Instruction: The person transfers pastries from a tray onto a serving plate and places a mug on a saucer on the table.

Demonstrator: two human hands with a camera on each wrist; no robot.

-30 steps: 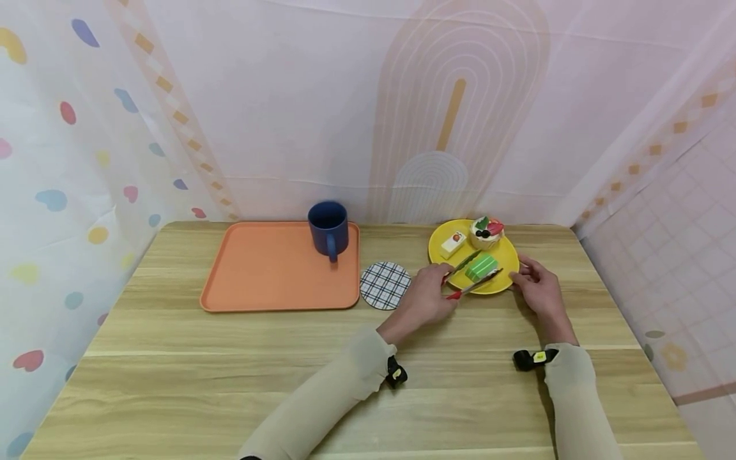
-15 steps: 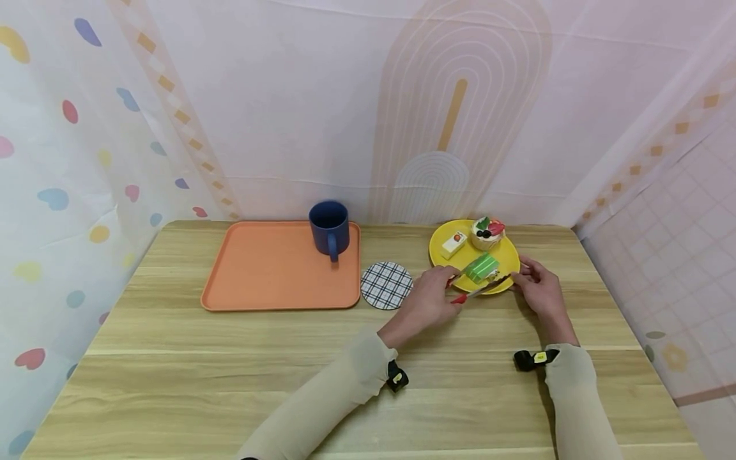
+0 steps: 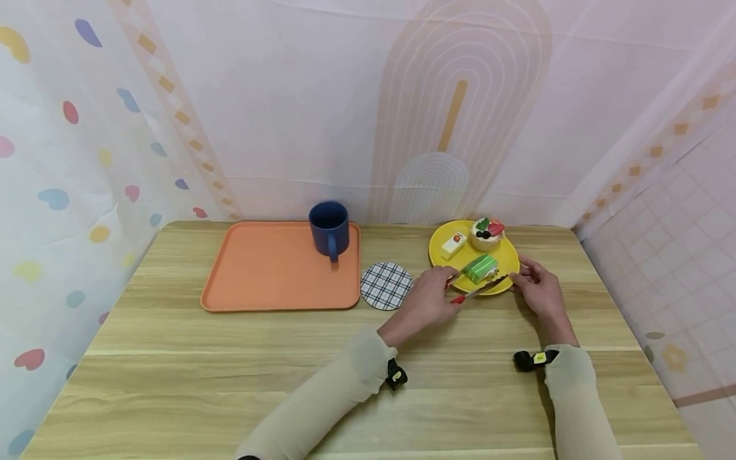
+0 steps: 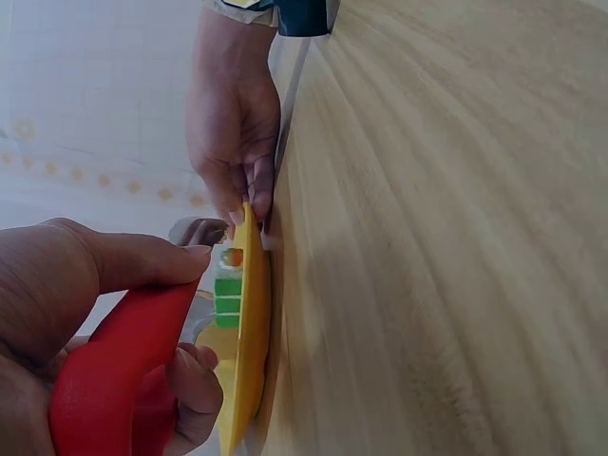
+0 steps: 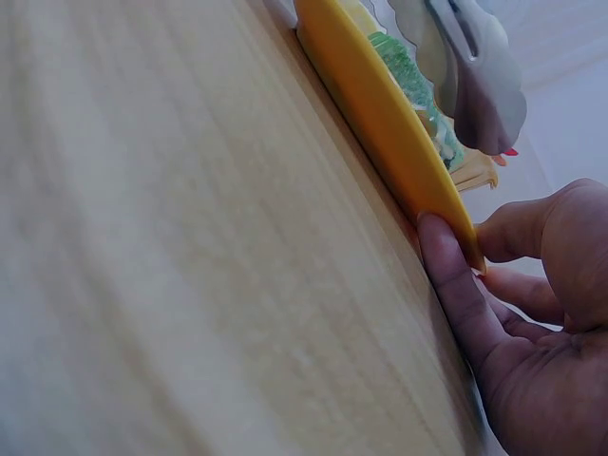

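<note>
My left hand (image 3: 428,298) holds red-handled metal tongs (image 3: 458,299), its fingers curled on the red grip (image 4: 123,366) in the left wrist view. The tongs' arms stand apart on either side of a green striped cake slice (image 3: 484,267); whether they touch it I cannot tell. That slice sits on a yellow plate (image 3: 508,255), along with a small white cake (image 3: 453,246) and a fruit-topped cupcake (image 3: 483,240). With thumb and fingers my right hand (image 3: 539,292) pinches the plate's right rim. One scalloped tong tip (image 5: 486,100) hangs above the plate in the right wrist view.
Left of the plate lies a round checked coaster (image 3: 386,285), partly behind my left hand. Further left is an orange tray (image 3: 276,268) with a blue mug (image 3: 329,230) on its back right corner. A fabric backdrop (image 3: 299,128) rises behind the wooden table (image 3: 230,377).
The tongs have shifted slightly right and toward me over the plate, and their near arm has swung outward from the green cake slice. My right hand has stayed on the rim.
</note>
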